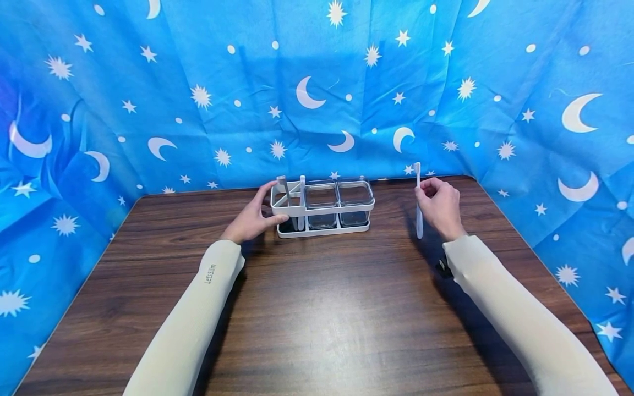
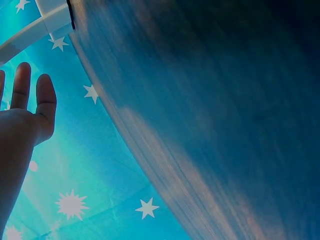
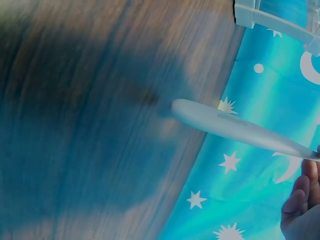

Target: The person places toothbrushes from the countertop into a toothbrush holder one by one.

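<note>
A white toothbrush holder [image 1: 331, 210] stands at the table's far side, with two clear cups [image 1: 322, 197] in its middle and right sections. Its left part carries a grey toothbrush [image 1: 284, 186] and a white toothbrush [image 1: 302, 190], both upright. My left hand [image 1: 249, 221] grips the holder's left end, thumb in front and fingers behind; the left wrist view shows only its outer fingers beside the holder [image 2: 55, 20]. Well to the right, my right hand [image 1: 441, 206] pinches another white toothbrush [image 1: 419, 224] midway, head up. Its thick handle end [image 3: 225, 124] points down over the table.
The dark wood table [image 1: 317, 308] reaches back to a blue curtain [image 1: 307, 137] with moons and stars, which hangs close behind the holder and along both sides. A dark band [image 1: 443, 268] sits at the right wrist.
</note>
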### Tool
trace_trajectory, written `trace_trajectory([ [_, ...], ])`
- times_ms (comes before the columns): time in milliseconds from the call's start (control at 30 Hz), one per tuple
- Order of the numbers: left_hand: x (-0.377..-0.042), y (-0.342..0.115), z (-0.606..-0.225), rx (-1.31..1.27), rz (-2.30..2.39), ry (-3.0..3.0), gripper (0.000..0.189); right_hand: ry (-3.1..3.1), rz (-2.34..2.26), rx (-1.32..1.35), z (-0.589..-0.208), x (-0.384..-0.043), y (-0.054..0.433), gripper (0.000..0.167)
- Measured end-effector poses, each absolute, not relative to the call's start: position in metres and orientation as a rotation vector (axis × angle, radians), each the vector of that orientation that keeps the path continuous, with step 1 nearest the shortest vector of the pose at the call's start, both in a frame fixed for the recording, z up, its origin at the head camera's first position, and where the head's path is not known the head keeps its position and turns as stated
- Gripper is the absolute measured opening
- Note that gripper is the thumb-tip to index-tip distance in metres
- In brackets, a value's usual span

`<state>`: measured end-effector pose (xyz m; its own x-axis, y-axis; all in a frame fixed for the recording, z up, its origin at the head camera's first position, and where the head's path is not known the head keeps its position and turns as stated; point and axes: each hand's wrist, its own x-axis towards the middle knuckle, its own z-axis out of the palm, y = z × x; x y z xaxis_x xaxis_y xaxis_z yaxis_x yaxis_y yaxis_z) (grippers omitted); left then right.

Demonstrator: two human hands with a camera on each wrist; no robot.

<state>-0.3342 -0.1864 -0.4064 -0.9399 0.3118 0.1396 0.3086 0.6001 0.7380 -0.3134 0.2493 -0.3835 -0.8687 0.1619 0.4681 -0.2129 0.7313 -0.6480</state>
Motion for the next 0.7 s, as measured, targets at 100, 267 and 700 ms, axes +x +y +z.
trace_trajectory([
  [100,-0.334,-0.186,-0.406,0.551,1.295,2.804,0.086,-2.353,0.992,0.082,-0.38,-0.313,0.246,0.02],
  [267,-0.334,-0.186,-0.406,0.539,1.302,2.803,0.086,-2.258,1.027,0.136,-0.372,-0.31,0.24,0.021],
  [700,-0.334,-0.185,-0.406,0.53,1.297,2.807,0.085,-2.084,1.096,0.284,-0.346,-0.306,0.219,0.019],
])
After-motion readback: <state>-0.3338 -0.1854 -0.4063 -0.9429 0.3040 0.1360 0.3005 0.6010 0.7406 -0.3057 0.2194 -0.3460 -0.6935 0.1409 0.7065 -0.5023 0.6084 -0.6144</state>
